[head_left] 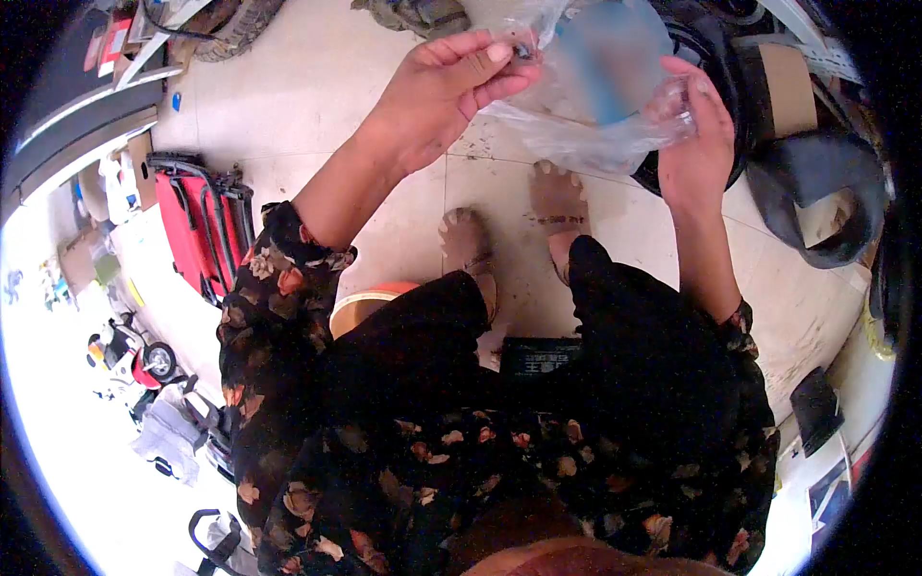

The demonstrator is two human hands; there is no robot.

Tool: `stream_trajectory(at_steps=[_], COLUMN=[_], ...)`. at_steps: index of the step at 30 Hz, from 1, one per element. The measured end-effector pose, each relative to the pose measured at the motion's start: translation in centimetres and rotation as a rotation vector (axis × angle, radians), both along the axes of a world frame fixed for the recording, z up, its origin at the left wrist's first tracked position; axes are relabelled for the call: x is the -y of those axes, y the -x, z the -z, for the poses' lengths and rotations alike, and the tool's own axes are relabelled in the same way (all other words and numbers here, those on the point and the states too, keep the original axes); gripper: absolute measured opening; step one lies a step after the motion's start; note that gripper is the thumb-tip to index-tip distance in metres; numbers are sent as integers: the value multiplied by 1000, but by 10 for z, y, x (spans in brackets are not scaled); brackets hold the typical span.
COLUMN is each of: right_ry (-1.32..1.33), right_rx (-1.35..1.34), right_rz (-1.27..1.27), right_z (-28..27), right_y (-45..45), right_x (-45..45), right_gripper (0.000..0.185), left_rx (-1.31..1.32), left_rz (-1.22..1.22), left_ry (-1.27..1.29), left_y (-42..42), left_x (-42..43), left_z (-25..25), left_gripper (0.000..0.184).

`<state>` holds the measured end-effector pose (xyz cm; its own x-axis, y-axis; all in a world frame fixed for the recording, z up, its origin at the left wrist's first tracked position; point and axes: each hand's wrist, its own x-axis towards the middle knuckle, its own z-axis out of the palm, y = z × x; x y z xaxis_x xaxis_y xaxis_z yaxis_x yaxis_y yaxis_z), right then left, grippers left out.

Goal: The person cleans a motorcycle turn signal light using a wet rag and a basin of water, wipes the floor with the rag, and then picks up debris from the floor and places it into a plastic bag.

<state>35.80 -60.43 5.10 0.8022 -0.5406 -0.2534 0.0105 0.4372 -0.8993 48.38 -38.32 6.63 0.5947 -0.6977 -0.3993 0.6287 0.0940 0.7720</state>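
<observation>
A clear plastic bag is stretched between my two hands above the floor, with a blurred blue and pale shape showing at its upper part. My left hand pinches the bag's left edge between thumb and fingers, and a small dark thing shows at the fingertips. On the other side, my right hand grips the bag's right edge with bent fingers. A black round object lies behind the bag and my right hand, partly hidden by them.
Near my feet on the tiled floor are an orange-rimmed round container and a dark box. A red folded item with a black frame lies left. Black rubber rings and a cardboard piece stand right.
</observation>
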Motion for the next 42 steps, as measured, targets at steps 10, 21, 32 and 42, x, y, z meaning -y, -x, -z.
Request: stream_trajectory(at_steps=[10, 21, 32, 42], right_ry=[-101, -61, -91, -118], right_rx=[101, 37, 67, 41], right_rz=[-51, -25, -30, -39], right_z=[6, 4, 12, 6], right_y=[7, 2, 2, 3], right_x=[9, 5, 5, 1], right_gripper=[26, 28, 26, 28], left_rx=[-54, -110, -59, -89], left_rz=[5, 23, -40, -109], left_ry=[46, 154, 140, 248], left_y=[8, 15, 17, 23], left_x=[20, 28, 31, 33], left_z=[-17, -34, -54, -59], left_gripper=[23, 24, 19, 11])
